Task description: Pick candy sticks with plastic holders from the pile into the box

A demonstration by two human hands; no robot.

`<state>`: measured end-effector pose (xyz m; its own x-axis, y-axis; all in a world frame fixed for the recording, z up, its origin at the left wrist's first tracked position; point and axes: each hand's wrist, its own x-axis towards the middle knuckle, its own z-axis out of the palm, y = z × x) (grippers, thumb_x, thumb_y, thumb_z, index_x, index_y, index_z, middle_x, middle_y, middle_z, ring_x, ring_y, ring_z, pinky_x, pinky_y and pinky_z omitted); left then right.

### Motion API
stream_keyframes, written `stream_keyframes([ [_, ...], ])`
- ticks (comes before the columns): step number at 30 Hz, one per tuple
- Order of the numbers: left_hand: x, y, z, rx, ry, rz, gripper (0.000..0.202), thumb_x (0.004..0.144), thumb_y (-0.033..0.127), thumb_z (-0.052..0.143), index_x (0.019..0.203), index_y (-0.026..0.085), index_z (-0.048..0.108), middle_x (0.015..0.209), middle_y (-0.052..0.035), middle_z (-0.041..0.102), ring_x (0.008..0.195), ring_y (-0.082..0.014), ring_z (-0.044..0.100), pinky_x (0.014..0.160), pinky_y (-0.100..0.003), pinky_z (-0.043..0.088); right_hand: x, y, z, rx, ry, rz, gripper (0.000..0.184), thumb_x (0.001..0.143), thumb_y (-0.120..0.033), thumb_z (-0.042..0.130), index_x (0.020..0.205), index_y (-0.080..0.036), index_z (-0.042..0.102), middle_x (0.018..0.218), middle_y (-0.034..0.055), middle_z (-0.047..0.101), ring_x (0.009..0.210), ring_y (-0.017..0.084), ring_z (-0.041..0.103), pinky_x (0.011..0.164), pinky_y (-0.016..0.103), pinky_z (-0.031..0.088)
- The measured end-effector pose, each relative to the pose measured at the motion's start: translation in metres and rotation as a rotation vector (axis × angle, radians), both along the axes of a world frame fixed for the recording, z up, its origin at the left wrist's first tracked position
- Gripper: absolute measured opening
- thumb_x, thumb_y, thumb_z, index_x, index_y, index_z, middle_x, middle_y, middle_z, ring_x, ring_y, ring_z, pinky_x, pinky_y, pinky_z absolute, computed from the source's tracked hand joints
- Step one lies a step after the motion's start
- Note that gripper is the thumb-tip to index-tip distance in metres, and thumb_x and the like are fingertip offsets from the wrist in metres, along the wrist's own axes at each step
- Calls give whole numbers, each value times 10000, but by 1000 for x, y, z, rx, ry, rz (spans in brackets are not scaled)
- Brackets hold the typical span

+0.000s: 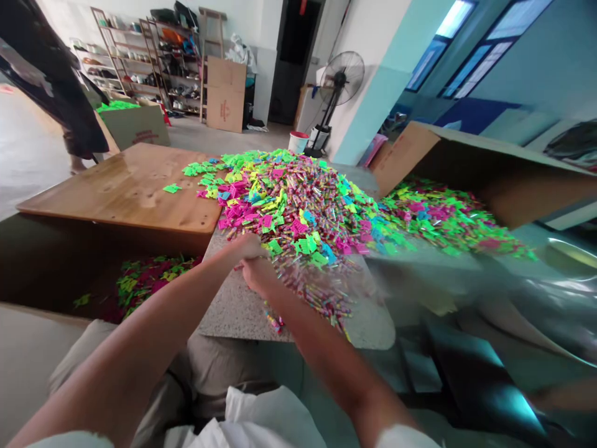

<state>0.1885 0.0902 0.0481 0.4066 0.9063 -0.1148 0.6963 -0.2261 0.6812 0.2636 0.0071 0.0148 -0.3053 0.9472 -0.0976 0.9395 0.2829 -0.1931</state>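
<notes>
From the head camera, the left hand (248, 246) and the right hand (258, 274) touch each other at the near edge of a heap of small bright pieces (298, 205), which covers the grey worktop (228, 311). The left hand's fingers are curled in. The right hand's fingers are hidden, so I cannot tell their grip. A wooden board (130, 186) lies to the left, and a tipped cardboard box (471, 168) spills more pieces on the right.
</notes>
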Motion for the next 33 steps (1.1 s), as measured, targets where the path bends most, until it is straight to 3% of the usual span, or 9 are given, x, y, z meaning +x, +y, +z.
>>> stream_keyframes([
  [6,-3,0,-3,-61,-94,26,138,714,296,774,786,181,750,674,-46,689,869,-242,651,749,-259,442,18,-29,-19,178,179,121,277,993,-127,470,1174,-172,676,1221,140,690,1186,247,607,1099,390,396],
  [8,-14,-4,-4,-69,-133,65,123,761,289,735,789,170,744,704,-59,703,873,-244,657,736,-267,453,25,-42,-18,222,296,71,226,994,-147,499,1127,-180,679,1225,134,678,1163,236,612,1049,362,436],
  [11,-39,-16,-3,-76,-194,130,171,833,316,670,839,160,740,749,-62,719,855,-231,669,712,-272,483,32,-59,-8,250,567,-130,165,1001,-250,540,1088,-193,668,1128,106,699,1033,217,654,941,335,496],
  [14,-64,-41,-2,-250,-535,208,233,866,361,655,933,150,728,862,-69,753,811,-189,691,715,-275,534,34,-70,9,172,897,-322,234,1001,-386,538,1056,-193,658,952,63,719,847,190,674,804,307,529],
  [16,-76,-64,-2,-442,-872,277,251,823,346,731,969,142,724,943,-86,768,802,-172,714,736,-279,567,32,-75,19,91,1050,-350,282,987,-433,540,1038,-185,664,915,57,723,802,184,671,748,295,533],
  [18,-83,-88,-2,-564,-1066,344,288,762,301,811,985,137,730,977,-99,776,801,-176,736,731,-275,585,28,-79,27,47,1121,-331,303,969,-446,553,1045,-182,680,930,58,732,816,186,669,746,294,535],
  [24,-94,-132,-8,-558,-1131,405,364,717,325,883,994,133,746,986,-110,790,806,-198,765,668,-239,585,16,-88,38,77,1077,-241,304,951,-404,566,1099,-187,719,1015,54,754,902,198,674,830,307,534],
  [33,-98,-151,-2,-345,-1088,472,532,596,468,930,964,127,754,909,-92,792,750,-215,762,707,-305,608,7,-96,41,346,768,-126,243,964,-288,560,1122,-221,734,1014,72,767,912,207,697,866,301,533],
])
